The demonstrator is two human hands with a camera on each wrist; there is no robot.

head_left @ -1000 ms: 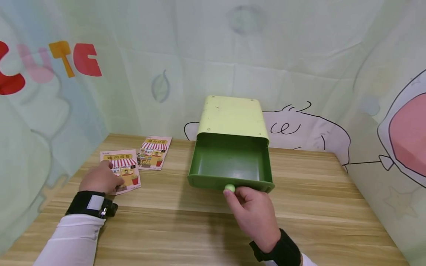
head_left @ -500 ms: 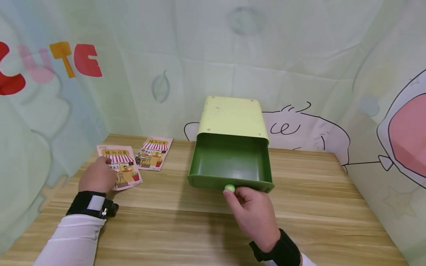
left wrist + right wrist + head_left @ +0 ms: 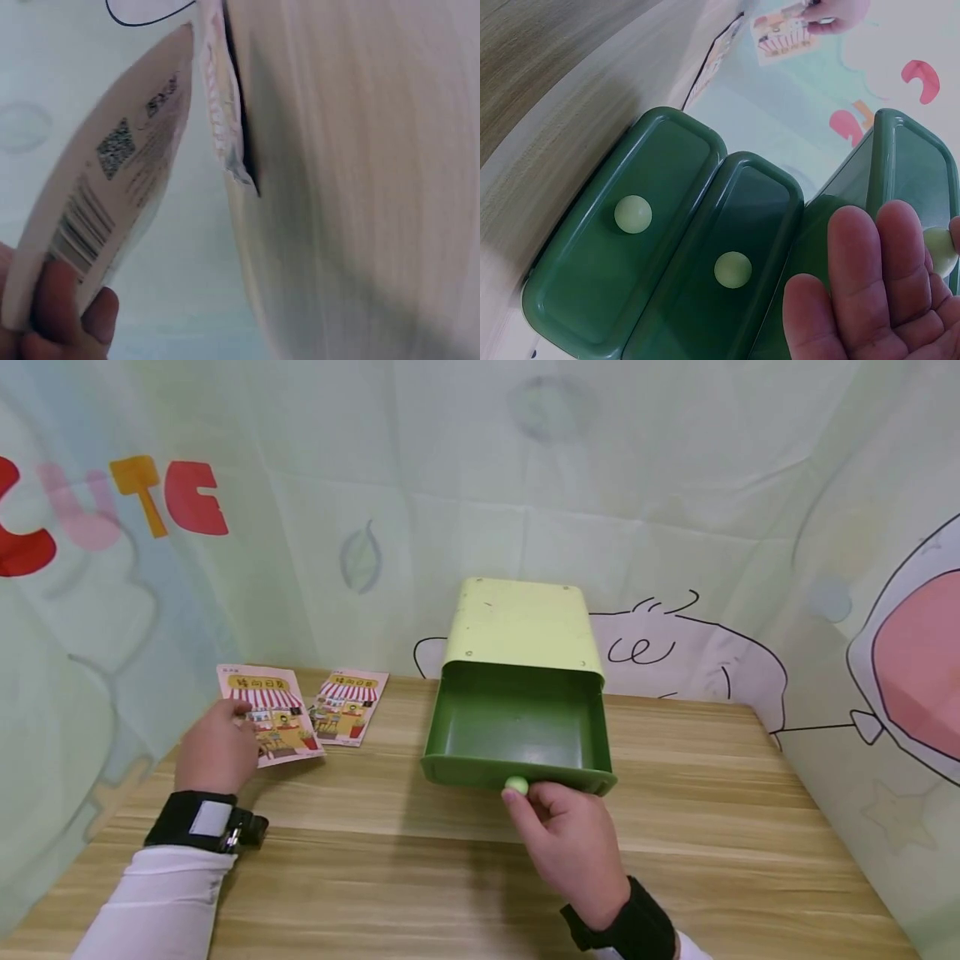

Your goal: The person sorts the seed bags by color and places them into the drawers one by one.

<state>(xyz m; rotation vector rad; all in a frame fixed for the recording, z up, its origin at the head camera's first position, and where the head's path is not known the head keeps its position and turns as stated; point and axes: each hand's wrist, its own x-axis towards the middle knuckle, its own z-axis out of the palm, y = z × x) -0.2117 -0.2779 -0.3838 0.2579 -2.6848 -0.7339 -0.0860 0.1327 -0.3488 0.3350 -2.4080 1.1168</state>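
Observation:
My left hand [image 3: 216, 750] pinches a flat pink packet [image 3: 281, 727] with a striped shop awning on its front, tilted up off the table. In the left wrist view its back shows a barcode and QR codes. A second, matching packet [image 3: 347, 706] lies on the table just to the right, partly overlapped. My right hand [image 3: 573, 847] grips the round pale green knob [image 3: 517, 785] of the green drawer [image 3: 457, 768]. That top drawer is pulled out of the pale yellow cabinet [image 3: 525, 622], and nothing shows inside it.
In the right wrist view, two lower green drawers, the middle one [image 3: 742, 210] and the bottom one [image 3: 592, 300], are pushed in. A printed curtain [image 3: 450, 468] hangs behind and at both sides of the wooden table [image 3: 360, 877].
My left hand has raised the pink packet off the table, tilting it upward and shifting it slightly away from me. The right hand and the drawer have stayed put.

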